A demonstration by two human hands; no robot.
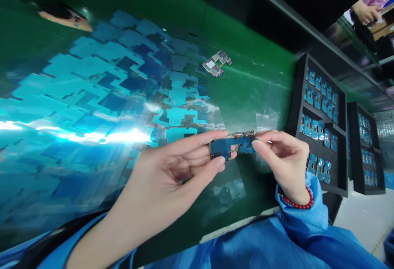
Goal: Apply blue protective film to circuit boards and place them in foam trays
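A small blue circuit board (221,147) is held up above the green mat, its blue face toward me. My left hand (181,170) grips its left end, thumb in front and fingers behind. At the right end, my right hand (281,158) pinches the board's edge between thumb and forefinger. Farther back on the mat lies another circuit board (217,63), with its silver shields and a white label facing up.
Many blue film pieces (101,84) cover the mat's left side. To the right stand a black tray (341,158) holding rows of boards and a second black tray (381,170). Another person's hand (366,13) shows at the upper right.
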